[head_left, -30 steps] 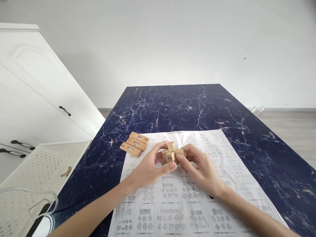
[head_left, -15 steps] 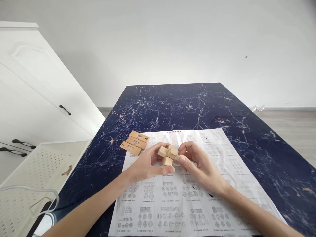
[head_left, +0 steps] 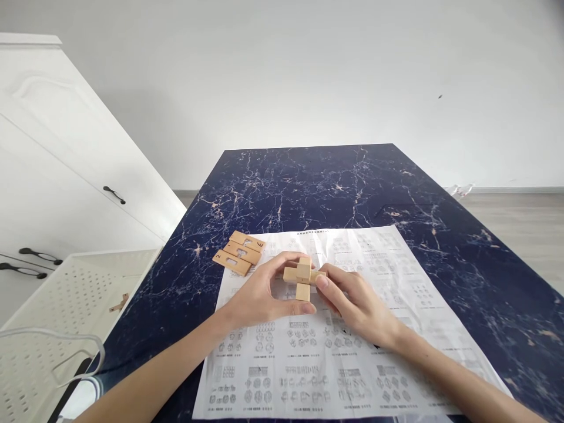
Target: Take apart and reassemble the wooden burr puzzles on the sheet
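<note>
A pale wooden interlocking puzzle (head_left: 303, 271), built of crossed bars, is held between both hands above a printed sheet (head_left: 264, 376). My left hand (head_left: 268, 288) curves round its left side, thumb at the near block and fingers behind the far one. On the right, my right hand (head_left: 352, 294) pinches the bar that sticks out that way between thumb and fingers. Left of the hands lie several flat slotted wooden pieces (head_left: 238, 252), marked with handwritten numbers, overlapping the sheet's corner. The puzzle's underside is hidden.
The sheet of small diagrams lies on a dark blue marbled table (head_left: 299, 182). To the left stand a white cabinet (head_left: 74, 141) and a perforated cream surface (head_left: 57, 299) bearing a cable (head_left: 66, 333) and a small wooden piece (head_left: 118, 302).
The puzzle has turned in my hands, so its bars now lie squarer to me. My right fingers have closed in around its right bar; my left hand keeps its grip.
</note>
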Tool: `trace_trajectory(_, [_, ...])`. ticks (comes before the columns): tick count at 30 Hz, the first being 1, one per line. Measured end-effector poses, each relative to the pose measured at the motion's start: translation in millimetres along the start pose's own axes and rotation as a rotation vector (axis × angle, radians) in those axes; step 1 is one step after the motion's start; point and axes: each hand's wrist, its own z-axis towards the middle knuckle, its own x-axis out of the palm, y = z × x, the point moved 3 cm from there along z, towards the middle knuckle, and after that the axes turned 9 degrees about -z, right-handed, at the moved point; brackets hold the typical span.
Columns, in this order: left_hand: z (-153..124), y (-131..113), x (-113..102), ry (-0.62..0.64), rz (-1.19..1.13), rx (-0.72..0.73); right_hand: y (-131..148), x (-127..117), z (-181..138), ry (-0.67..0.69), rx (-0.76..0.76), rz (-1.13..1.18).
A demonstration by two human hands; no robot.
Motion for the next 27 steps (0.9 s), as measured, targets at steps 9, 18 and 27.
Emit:
trace_trajectory(9, [-2.1,-8.3,0.7,-0.044,0.134,-0.031,1.0,4.9,-1.4,0.075,0.024,0.051])
trace_trajectory(18, [-3.3,0.8,2.6,0.047,0.002,-0.024,3.4,4.3,-4.9,-0.179,-0.244,-0.306])
trace_trajectory(27, [-3.2,-1.5,4.7,0.007,0.060,0.061,3.0,3.1,-3.8,-0.163,-0.213,-0.312])
